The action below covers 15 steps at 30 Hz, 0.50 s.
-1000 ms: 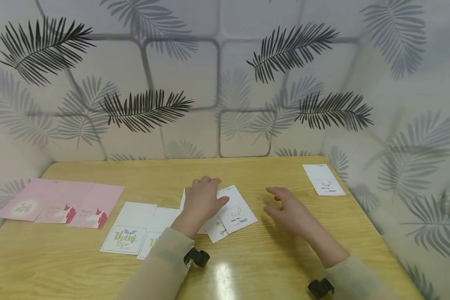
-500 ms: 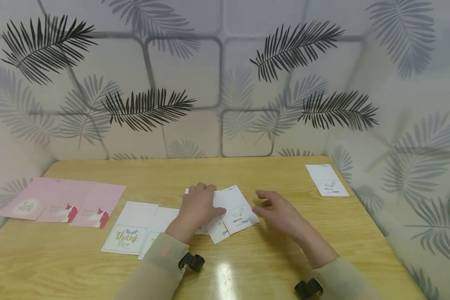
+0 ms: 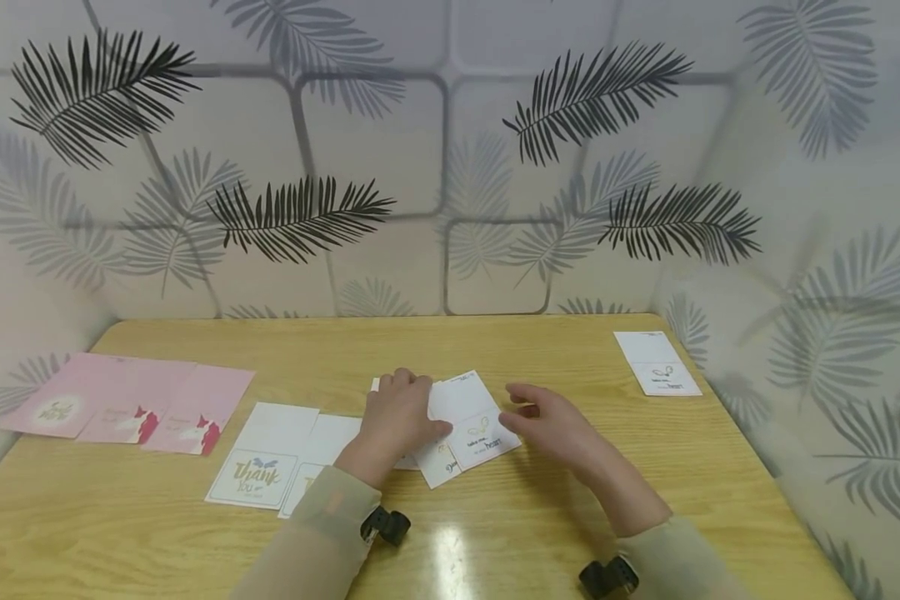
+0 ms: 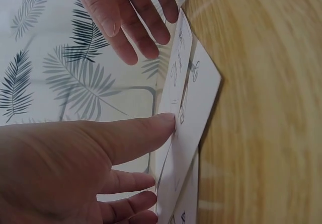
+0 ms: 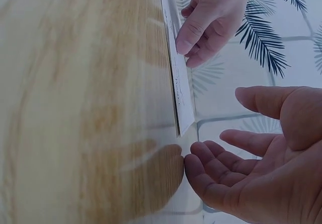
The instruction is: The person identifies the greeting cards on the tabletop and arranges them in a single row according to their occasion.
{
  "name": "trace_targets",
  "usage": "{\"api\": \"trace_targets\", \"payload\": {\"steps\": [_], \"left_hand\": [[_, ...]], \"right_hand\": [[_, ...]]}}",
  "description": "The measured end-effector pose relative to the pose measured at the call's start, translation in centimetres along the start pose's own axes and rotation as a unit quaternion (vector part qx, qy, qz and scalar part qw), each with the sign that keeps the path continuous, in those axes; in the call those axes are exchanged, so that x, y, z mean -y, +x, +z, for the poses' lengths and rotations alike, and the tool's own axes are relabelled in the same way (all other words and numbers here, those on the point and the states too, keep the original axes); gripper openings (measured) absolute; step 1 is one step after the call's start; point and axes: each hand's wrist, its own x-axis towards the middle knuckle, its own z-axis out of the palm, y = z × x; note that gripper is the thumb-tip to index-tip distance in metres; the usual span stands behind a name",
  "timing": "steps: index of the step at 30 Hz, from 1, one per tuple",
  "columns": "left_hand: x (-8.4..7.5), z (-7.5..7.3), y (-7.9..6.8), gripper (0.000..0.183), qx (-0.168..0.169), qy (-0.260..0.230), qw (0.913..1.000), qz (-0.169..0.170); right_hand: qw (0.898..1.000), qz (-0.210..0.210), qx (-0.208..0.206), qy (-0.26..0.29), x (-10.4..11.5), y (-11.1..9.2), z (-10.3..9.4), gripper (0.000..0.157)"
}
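On the tabletop [image 3: 521,542] I see from afar, the left hand [image 3: 392,427], thumb spread from fingers, touches the left edge of the middle heart card [image 3: 480,427]; the right hand [image 3: 553,423], thumb spread, fingers loosely bent, is just beside it. The card overlaps another card [image 3: 433,468].

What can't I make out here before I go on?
Head: left hand hides part of the middle cards.
Head: left sleeve covers part of the card beside the thank-you card.
Head: top print on far-right card, too small.
Left wrist: top edge cuts off right hand.
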Motion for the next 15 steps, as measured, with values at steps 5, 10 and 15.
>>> {"api": "trace_targets", "payload": {"steps": [5, 10, 15], "left_hand": [[0.25, 0.16, 0.00, 0.075, -0.005, 0.006, 1.0000, 0.002], [0.40, 0.26, 0.09, 0.076, -0.006, 0.005, 1.0000, 0.004], [0.52, 0.17, 0.01, 0.078, -0.011, 0.000, 0.9999, 0.000]], "right_hand": [[1.000, -0.002, 0.008, 0.003, -0.08, -0.10, 0.12, 0.061], [1.000, 0.001, 0.008, 0.005, -0.14, 0.00, 0.27, 0.059], [1.000, 0.004, 0.015, 0.000, -0.20, 0.20, 0.34, 0.057]]}}
